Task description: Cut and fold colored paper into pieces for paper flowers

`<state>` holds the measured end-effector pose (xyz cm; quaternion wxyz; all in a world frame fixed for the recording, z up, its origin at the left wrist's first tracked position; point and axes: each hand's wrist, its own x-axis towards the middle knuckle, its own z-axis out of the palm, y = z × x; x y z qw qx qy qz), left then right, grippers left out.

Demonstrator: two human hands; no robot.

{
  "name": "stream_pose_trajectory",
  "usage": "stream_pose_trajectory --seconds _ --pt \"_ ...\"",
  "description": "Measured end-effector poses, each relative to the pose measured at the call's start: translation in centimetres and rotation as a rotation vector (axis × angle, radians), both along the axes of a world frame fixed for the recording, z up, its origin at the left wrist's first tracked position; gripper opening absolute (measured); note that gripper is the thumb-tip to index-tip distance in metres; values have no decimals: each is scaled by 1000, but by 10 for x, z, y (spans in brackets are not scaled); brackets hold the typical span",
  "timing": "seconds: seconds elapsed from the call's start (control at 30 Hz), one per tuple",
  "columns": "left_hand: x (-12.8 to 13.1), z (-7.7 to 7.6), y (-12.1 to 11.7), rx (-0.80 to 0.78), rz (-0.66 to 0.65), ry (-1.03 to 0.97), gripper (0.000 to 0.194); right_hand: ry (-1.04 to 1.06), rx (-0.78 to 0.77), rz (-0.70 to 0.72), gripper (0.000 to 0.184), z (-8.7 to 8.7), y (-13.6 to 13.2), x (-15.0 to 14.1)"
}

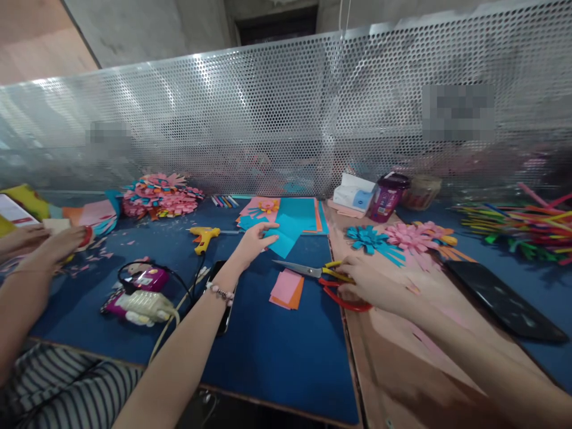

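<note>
My left hand (pixel 255 243) has its thumb and fingers closed on the edge of a blue sheet of paper (pixel 286 237), in front of larger blue sheets (pixel 297 210). A pair of scissors (pixel 315 271) with yellow and red handles is in my right hand (pixel 357 283), fingers at the handles. Its blades point left, shut or nearly so. Below the blades lie small pink and orange paper pieces (pixel 286 287) on the blue tabletop. Paper flowers, one blue (pixel 367 238) and one pink (pixel 409 237), lie just past my right hand.
A yellow glue gun (pixel 204 238) lies left of my left hand, and a phone (pixel 224 322) lies under my left forearm. Plugs on a power strip (pixel 145 298), a purple cup (pixel 388 198), tissues (pixel 354 193) and a black tray (pixel 504 301) surround the workspace. Another person's hands (pixel 67 241) work at far left.
</note>
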<state>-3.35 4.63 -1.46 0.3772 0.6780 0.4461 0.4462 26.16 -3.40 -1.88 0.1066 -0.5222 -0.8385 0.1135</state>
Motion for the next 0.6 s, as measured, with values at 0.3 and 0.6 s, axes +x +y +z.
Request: stream_pose_trajectory --seconds 0.3,0.6 --pt "-5 2 3 69 97 -169 40 333 -174 -51 12 25 -12 -8" --pt "-8 7 2 93 133 -255 45 661 -489 -111 35 17 -1 10"
